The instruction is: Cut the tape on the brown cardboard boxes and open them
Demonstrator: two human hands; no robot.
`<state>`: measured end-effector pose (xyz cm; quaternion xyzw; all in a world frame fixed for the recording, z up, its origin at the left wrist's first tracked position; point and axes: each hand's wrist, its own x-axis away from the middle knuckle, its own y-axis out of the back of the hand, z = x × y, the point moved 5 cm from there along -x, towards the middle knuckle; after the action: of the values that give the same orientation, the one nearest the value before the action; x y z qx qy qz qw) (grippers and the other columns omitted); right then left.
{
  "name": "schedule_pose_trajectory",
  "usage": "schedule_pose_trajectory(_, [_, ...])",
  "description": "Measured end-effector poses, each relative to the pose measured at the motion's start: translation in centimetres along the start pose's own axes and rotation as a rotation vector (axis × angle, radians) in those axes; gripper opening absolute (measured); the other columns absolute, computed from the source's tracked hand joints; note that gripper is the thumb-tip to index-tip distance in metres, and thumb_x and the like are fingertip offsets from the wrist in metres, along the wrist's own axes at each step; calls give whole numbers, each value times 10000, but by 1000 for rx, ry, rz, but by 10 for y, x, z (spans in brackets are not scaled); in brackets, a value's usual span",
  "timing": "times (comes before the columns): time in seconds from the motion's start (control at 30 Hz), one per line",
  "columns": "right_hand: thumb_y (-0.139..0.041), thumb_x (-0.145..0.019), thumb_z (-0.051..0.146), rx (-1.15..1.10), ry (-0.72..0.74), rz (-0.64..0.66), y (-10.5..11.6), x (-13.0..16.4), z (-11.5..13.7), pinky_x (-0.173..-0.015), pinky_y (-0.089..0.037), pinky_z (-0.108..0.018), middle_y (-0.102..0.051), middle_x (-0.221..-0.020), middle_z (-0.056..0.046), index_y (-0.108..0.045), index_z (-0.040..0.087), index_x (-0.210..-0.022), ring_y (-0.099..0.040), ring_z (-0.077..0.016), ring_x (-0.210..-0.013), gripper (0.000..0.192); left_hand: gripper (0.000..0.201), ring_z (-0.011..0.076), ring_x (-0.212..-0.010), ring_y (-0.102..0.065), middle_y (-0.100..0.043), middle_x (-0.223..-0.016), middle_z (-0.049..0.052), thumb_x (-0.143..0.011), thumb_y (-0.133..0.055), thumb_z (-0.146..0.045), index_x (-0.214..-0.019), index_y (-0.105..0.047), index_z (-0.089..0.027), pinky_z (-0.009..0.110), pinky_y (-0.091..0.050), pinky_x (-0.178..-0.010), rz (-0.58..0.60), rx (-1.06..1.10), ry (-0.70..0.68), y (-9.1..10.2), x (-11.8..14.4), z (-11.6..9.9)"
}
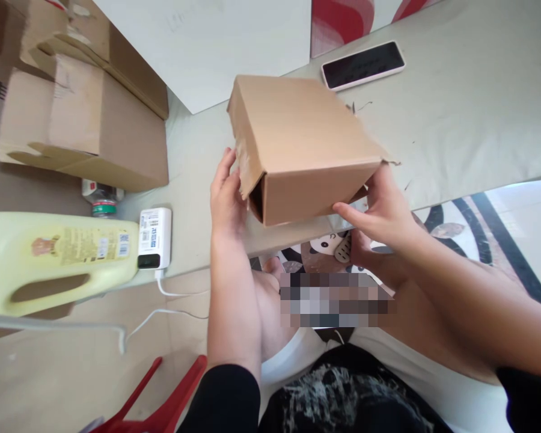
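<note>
A brown cardboard box point(306, 132) is held between my two hands over the near edge of the table, tilted a little. A dark gap shows at its left end, beside a loose flap with shiny tape on it. My left hand point(228, 198) presses against that left end, its fingers curled up along the flap. At the right end, my right hand point(379, 204) grips the near lower corner, thumb stretched along the front face and fingers partly hidden behind the cardboard. What lies inside the box cannot be seen.
A phone point(363, 65) lies behind the box, near a white panel point(234, 42). To the left are stacked cardboard boxes point(94, 114), a bottle with a green cap point(103, 207), a yellow jug point(72, 246) and a white power bank point(155, 237) with a cable. A red chair point(162, 397) stands below.
</note>
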<state>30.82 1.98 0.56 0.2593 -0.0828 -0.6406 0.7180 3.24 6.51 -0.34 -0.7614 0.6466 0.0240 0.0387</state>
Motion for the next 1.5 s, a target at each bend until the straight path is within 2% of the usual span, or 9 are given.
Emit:
schedule_pose_trajectory(0.13, [-670, -796, 388, 243, -59, -12, 2, -4, -1, -884, -560, -547, -730, -881, -85, -663, 229, -998, -707, -313, -882, 257, 575, 326, -1518, -376, -462, -1591, 6, -759, -624, -773, -1044, -754, -290, 440, -442, -1162, -16, 111, 126, 5, -4, 12])
schedule_pose_trajectory(0.3, [-676, -799, 429, 301, -60, 7, 1, -6, -3, -884, -539, -564, -750, -821, -66, -700, 257, -944, -721, -320, -857, 226, 522, 318, -1510, -379, -550, -1503, 70, -691, -738, -702, -902, -777, -226, 433, -357, -1221, -31, 77, 284, 6, -2, 23])
schedule_pose_trajectory(0.47, [-666, -797, 432, 302, -51, 5, 0, -4, -3, -906, -525, -578, -754, -829, -68, -704, 254, -939, -728, -334, -893, 231, 451, 304, -1387, -522, -679, -1295, 94, -695, -774, -624, -853, -748, -203, 410, -441, -1135, -54, 79, 332, 4, 1, 25])
schedule_pose_trajectory(0.63, [-672, -792, 422, 290, -65, 7, 0, -5, -3, -903, -525, -576, -744, -816, -69, -693, 247, -952, -725, -333, -895, 238, 383, 227, -1029, -697, -724, -979, 46, -623, -865, -476, -834, -709, -198, 324, -542, -919, -96, 154, 188, 1, 1, 10])
schedule_pose_trajectory(0.8, [-729, -755, 415, 311, -76, -52, 3, -7, -3, -943, -521, -586, -727, -847, -88, -655, 230, -909, -711, -349, -949, 251, 316, 154, -718, -648, -661, -777, -6, -659, -829, -399, -788, -613, -208, 293, -541, -721, -184, 224, 78, 6, 0, -2])
schedule_pose_trajectory(1.07, [-757, -746, 425, 351, -98, -250, 14, -2, -6, -823, -573, -480, -677, -977, -90, -585, 237, -1074, -675, -299, -928, 415, 341, 256, -1062, -668, -682, -998, 38, -732, -737, -490, -895, -569, -242, 350, -566, -822, -166, 227, 70, 9, 4, -7])
schedule_pose_trajectory(1.2, [-685, -811, 436, 297, -72, -227, 14, -2, -10, -840, -567, -495, -664, -1028, -95, -562, 241, -1156, -669, -297, -963, 414, 442, 289, -1242, -613, -675, -1210, 48, -780, -642, -645, -1023, -601, -278, 382, -564, -927, -66, 244, 46, -1, 9, -17])
schedule_pose_trajectory(1.3, [-674, -818, 451, 259, -68, -218, 13, -2, -13, -875, -562, -511, -663, -1080, -106, -543, 251, -1195, -670, -310, -1020, 447, 568, 326, -1274, -601, -684, -1218, 74, -749, -602, -753, -1064, -623, -282, 421, -556, -951, 11, 256, 98, -13, 12, -17])
schedule_pose_trajectory(1.5, [-676, -771, 385, 197, -55, -115, 5, -3, -17, -809, -587, -453, -696, -1081, -90, -511, 248, -1216, -699, -277, -956, 494, 826, 352, -1380, -518, -697, -1156, 107, -728, -398, -931, -1143, -645, -261, 469, -536, -995, -16, 211, 88, -19, 10, -11])
